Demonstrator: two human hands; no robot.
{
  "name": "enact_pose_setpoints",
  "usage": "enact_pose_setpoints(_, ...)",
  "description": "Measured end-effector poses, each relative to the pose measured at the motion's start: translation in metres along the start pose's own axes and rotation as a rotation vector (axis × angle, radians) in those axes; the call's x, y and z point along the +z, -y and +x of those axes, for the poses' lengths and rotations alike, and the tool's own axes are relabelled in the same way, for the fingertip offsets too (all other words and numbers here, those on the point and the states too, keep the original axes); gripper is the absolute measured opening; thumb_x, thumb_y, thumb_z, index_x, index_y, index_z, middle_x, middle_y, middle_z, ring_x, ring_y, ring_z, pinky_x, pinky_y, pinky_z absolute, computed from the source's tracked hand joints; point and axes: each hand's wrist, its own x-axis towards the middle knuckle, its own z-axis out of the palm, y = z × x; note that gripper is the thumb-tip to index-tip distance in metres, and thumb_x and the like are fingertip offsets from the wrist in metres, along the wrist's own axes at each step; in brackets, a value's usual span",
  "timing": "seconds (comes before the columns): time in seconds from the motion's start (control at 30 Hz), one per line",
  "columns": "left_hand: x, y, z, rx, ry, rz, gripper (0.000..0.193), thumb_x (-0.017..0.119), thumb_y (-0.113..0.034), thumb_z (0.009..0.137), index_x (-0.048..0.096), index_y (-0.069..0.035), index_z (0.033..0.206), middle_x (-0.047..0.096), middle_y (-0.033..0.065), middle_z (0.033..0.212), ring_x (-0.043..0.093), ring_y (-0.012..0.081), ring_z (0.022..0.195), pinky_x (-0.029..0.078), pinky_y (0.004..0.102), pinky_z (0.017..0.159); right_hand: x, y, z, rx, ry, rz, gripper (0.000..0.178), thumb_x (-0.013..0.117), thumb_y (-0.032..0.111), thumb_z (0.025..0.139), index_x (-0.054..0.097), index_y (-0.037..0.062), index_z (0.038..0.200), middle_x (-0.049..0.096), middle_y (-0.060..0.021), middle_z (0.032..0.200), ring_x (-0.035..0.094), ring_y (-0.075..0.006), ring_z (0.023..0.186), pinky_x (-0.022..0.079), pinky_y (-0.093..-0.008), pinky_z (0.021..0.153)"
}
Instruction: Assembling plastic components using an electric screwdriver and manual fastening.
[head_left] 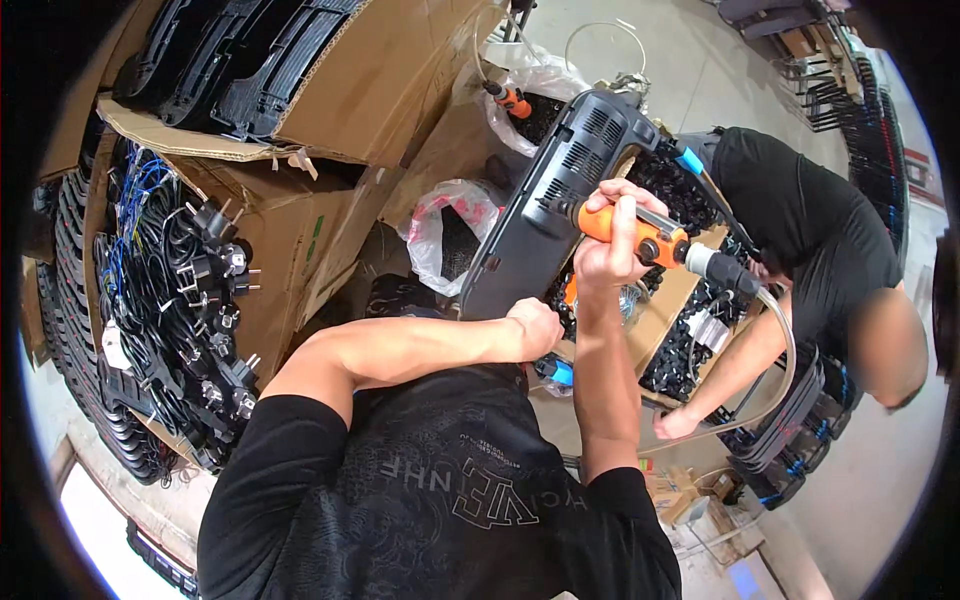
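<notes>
My right hand (612,250) is wrapped around an orange air screwdriver (665,242). Its tip points left, at the vented surface of a long black plastic housing (555,185); I cannot tell whether it touches a screw. From the tool's back end a clear hose (790,350) curves down on the right. Close to the housing's lower end, my left hand (537,328) is closed in a fist, knuckles up. Whatever it may hold is hidden.
Left stands a carton of black power cords (190,290), below a carton of black plastic panels (250,80). Plastic bags (430,235) hold dark small parts. A second orange screwdriver (513,102) hangs behind. A co-worker (810,190) leans in at right, beside black parts (665,365).
</notes>
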Motion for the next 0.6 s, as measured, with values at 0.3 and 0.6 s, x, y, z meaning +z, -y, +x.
enact_pose_setpoints(0.3, 0.003, 0.006, -0.002, -0.012, -0.108, -0.146, 0.018, 0.061, -0.015, 0.080, 0.073, -0.008, 0.090, 0.072, 0.0106, 0.089, 0.071, 0.0270, 0.084, 0.056, 0.0382, 0.068, 0.015, -0.025, -0.013, -0.004, 0.077, -0.062, 0.012, 0.054, -0.003, 0.086, 0.054, -0.0022, 0.098, 0.062, -0.0199, 0.090, 0.058, -0.0186, 0.067, 0.051, -0.0307, 0.066)
enact_pose_setpoints(0.6, -0.037, 0.072, -0.092, -0.198, -0.280, -1.471, 0.020, 0.050, -0.004, 0.083, 0.067, 0.004, 0.089, 0.067, 0.0119, 0.074, 0.068, 0.0269, 0.068, 0.055, 0.0362, 0.062, 0.013, -0.041, -0.022, 0.019, 0.230, -0.131, 0.015, 0.057, -0.005, 0.085, 0.052, -0.0015, 0.099, 0.062, -0.0187, 0.091, 0.058, -0.0189, 0.069, 0.051, -0.0311, 0.068)
